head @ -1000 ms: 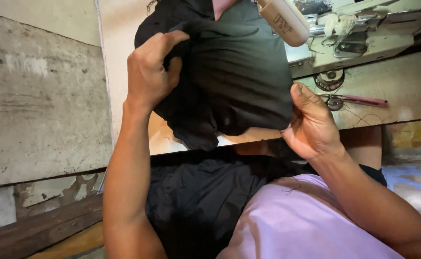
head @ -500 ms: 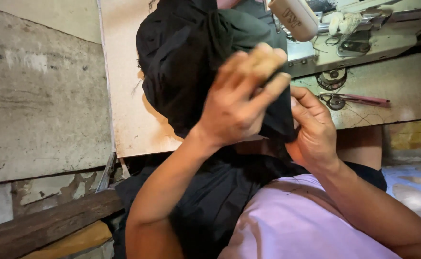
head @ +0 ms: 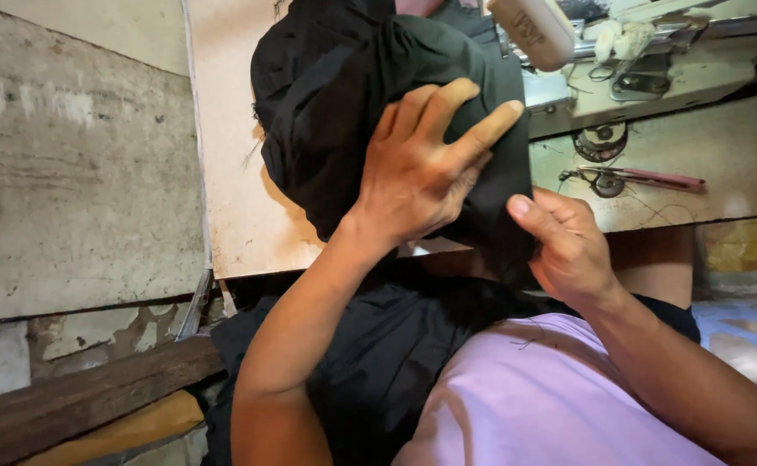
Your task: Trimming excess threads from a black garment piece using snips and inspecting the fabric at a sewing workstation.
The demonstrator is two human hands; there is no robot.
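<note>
Head view: black fabric (head: 344,112) bunched up at top centre, hanging over worktop (head: 232,173) edge and down to lap. Left hand (head: 417,173) flat on the front of the bundle, fingers (head: 482,134) spread wide and pressing, not gripping. Right hand (head: 568,246) at the bundle's lower right edge, fingers pinched on a fold, thumb on top. More black cloth across lap, beside lilac shirt (head: 542,406). Sewing machine (head: 646,60) on worktop just right of the bundle, pale cylindrical part (head: 533,30) touching or just above the fabric, can't tell which. Scissors with pink handles (head: 633,179) on worktop near right hand, apart from it. Loose thread nearby. Weathered wall panel (head: 68,173) to the left, wooden beam (head: 85,397) below.
</note>
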